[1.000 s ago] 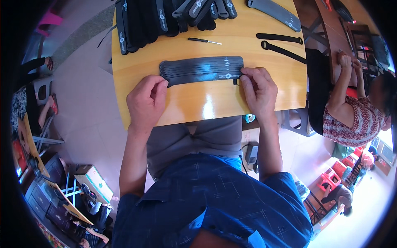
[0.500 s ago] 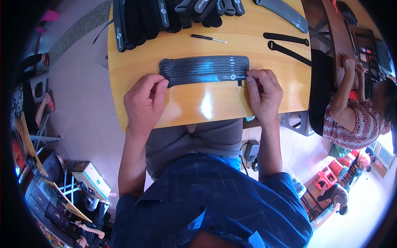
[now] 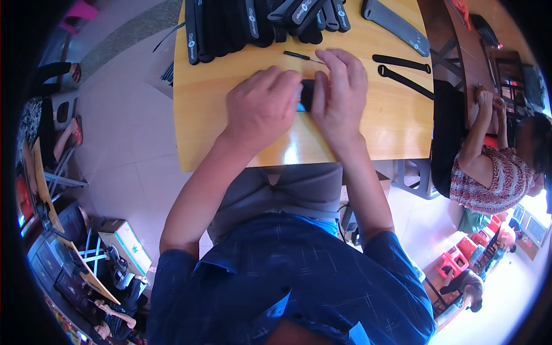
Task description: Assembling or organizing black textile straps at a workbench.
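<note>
In front of me, a bundle of dark grey hook-and-loop straps (image 3: 307,96) is mostly hidden by my hands, with only a short dark piece showing between them. My left hand (image 3: 264,103) is closed around its left part, knuckles up. My right hand (image 3: 343,95) curls round the other side, thumb against the bundle and forefinger bent above it. Just beyond the right fingertips lies a small black-handled screwdriver (image 3: 299,55), its tip partly behind that hand.
A row of black and grey straps (image 3: 230,29) lies along the table's far edge. At the far right are a grey strap stack (image 3: 397,29) and two loose black straps (image 3: 402,62), (image 3: 405,81). Another person (image 3: 489,155) sits to the right.
Both hands have come together from the ends of the flat strap stack, now largely covering it. My right hand has risen toward the screwdriver; the table has shifted slightly right in view.
</note>
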{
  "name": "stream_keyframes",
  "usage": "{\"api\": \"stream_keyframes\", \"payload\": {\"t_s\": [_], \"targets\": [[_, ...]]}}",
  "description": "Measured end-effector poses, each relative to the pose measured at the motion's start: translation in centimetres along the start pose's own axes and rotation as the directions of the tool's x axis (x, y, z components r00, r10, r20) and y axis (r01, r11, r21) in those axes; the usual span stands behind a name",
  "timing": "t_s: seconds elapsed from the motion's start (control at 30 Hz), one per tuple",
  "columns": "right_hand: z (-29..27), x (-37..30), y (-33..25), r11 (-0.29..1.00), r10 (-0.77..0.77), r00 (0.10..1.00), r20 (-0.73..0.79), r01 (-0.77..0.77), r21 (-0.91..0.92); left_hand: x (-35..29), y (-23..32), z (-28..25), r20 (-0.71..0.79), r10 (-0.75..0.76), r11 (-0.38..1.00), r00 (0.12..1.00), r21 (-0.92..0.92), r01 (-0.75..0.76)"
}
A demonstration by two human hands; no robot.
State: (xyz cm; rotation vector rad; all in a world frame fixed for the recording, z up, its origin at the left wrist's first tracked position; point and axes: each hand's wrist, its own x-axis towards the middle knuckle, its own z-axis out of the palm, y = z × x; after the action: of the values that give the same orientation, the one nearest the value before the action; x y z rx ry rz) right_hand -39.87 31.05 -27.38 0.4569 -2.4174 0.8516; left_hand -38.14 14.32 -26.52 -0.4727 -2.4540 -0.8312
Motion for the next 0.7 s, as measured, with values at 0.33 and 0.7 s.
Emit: {"api": "stream_keyframes", "payload": {"t_s": [0.33, 0.7], "targets": [[1.7, -0.6, 1.9, 0.933, 0.077, 0.981, 0.176, -0.009, -0.359, 0.1, -1.8, 3.1, 0.170, 0.049, 0.984, 0.984, 0.161, -0.077], [0.2, -1.3, 4.0, 0.897, 0.160, 0.966, 0.202, -0.057, -0.439, -1.4, -4.7, 0.7, 0.118, -0.028, 0.976, 0.993, 0.218, 0.002]]}}
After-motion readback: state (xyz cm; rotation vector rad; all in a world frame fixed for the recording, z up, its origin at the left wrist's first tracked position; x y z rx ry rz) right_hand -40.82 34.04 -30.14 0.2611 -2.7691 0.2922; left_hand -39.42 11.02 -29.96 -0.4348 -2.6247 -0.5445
